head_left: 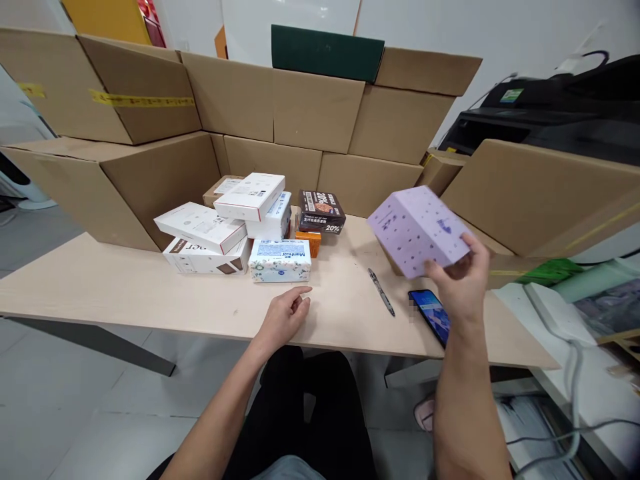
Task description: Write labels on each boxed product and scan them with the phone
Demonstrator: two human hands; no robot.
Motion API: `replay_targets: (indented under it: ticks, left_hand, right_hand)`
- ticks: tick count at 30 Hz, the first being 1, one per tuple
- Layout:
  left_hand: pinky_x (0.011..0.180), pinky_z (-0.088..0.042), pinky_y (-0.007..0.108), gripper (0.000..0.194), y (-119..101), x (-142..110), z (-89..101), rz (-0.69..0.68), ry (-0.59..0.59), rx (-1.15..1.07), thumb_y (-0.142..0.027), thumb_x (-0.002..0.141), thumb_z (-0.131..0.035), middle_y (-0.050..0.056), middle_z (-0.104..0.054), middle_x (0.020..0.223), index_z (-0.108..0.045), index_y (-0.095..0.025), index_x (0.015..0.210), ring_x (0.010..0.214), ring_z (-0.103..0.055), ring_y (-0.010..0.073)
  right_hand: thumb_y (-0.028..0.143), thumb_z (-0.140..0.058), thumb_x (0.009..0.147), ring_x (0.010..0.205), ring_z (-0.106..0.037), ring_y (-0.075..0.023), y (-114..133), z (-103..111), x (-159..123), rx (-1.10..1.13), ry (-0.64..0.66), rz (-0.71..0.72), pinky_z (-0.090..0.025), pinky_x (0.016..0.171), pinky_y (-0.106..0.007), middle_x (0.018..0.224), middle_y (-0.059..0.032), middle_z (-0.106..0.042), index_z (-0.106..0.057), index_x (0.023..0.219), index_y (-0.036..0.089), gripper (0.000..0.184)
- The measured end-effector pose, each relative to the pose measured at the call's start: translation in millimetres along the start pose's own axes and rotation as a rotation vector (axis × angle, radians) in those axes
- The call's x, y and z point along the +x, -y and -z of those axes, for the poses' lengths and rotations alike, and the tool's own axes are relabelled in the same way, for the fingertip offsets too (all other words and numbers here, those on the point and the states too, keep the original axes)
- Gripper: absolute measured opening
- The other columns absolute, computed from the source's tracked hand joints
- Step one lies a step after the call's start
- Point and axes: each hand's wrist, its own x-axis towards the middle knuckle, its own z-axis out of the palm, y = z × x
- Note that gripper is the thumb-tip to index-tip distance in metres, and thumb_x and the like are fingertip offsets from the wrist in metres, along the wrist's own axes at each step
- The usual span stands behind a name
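My right hand (463,280) grips a pale purple box (417,230) with small dark dots and holds it tilted above the right part of the light wooden table (100,283). My left hand (286,313) rests on the tabletop near the front edge, fingers loosely curled and empty, just in front of a floral tissue box (280,260). Behind that box lies a pile of white boxes (225,220), a dark snack box (321,211) marked 20% and a small orange box (310,240).
A pen (381,291) and a phone (431,315) lie on the table below the purple box. Large cardboard boxes (280,113) wall in the back and left. A black printer (545,113) and another cardboard box (540,193) stand at the right, with cables beside them.
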Motion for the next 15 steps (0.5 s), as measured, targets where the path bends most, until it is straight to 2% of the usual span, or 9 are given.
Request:
replay_targets:
  ticks: [2,4,6,8,10,12,15]
  left_hand:
    - [0.062,-0.041,0.024,0.038,0,0,0.4,0.019,-0.024,-0.024,-0.039,0.094,-0.050,-0.002,-0.059,0.068,-0.066,-0.017,0.120,0.060,-0.051,0.0118]
    - [0.069,-0.046,0.026,0.042,0,-1,1.7,0.029,-0.034,-0.061,-0.044,0.095,-0.048,0.002,-0.068,0.081,-0.065,-0.018,0.124,0.070,-0.059,0.0145]
    - [0.083,-0.050,0.031,0.046,-2,-1,3.4,0.018,-0.029,-0.125,-0.047,0.097,-0.045,0.008,-0.072,0.104,-0.064,-0.019,0.128,0.093,-0.066,0.0202]
    - [0.099,-0.047,0.036,0.049,-3,-1,4.8,-0.011,-0.015,-0.205,-0.049,0.099,-0.040,0.010,-0.068,0.125,-0.063,-0.018,0.129,0.116,-0.062,0.0248]
    - [0.106,-0.044,0.039,0.052,-4,-2,5.5,-0.033,0.005,-0.273,-0.050,0.100,-0.035,0.010,-0.064,0.133,-0.062,-0.018,0.131,0.125,-0.057,0.0263]
    - [0.107,-0.044,0.040,0.054,-4,-2,5.8,-0.038,0.030,-0.307,-0.051,0.100,-0.033,0.010,-0.063,0.135,-0.062,-0.019,0.132,0.126,-0.057,0.0266]
    - [0.108,-0.043,0.041,0.053,-4,-2,6.4,-0.044,0.046,-0.267,-0.052,0.099,-0.037,0.009,-0.062,0.137,-0.062,-0.020,0.133,0.127,-0.057,0.0275]
  right_hand:
    - [0.047,-0.076,0.072,0.135,-0.045,-0.0328,2,-3,-32,0.065,0.139,-0.051,-0.047,0.103,-0.052,0.146,-0.0146,-0.043,-0.033,0.143,0.028,0.086]
    - [0.045,-0.078,0.069,0.136,-0.045,-0.0324,2,-7,-58,0.092,0.291,-0.101,-0.047,0.105,-0.050,0.148,-0.0133,-0.042,-0.039,0.140,0.029,0.083]
    - [0.041,-0.080,0.068,0.141,-0.040,-0.0323,-1,-11,-76,0.095,0.421,-0.117,-0.042,0.110,-0.050,0.153,-0.0121,-0.037,-0.044,0.139,0.030,0.081]
    - [0.036,-0.081,0.067,0.148,-0.029,-0.0323,-4,-16,-87,0.079,0.529,-0.122,-0.037,0.114,-0.050,0.159,-0.0105,-0.029,-0.047,0.139,0.030,0.080]
    - [0.034,-0.082,0.066,0.151,-0.022,-0.0321,-6,-19,-92,0.068,0.604,-0.141,-0.033,0.117,-0.050,0.162,-0.0090,-0.022,-0.048,0.140,0.031,0.081]
    - [0.035,-0.082,0.067,0.152,-0.018,-0.0321,-7,-20,-95,0.063,0.644,-0.170,-0.026,0.119,-0.052,0.164,-0.0081,-0.018,-0.047,0.141,0.032,0.082]
    - [0.041,-0.081,0.070,0.153,-0.015,-0.0316,-4,-17,-101,0.046,0.675,-0.227,-0.019,0.122,-0.055,0.166,-0.0077,-0.016,-0.039,0.148,0.034,0.088]
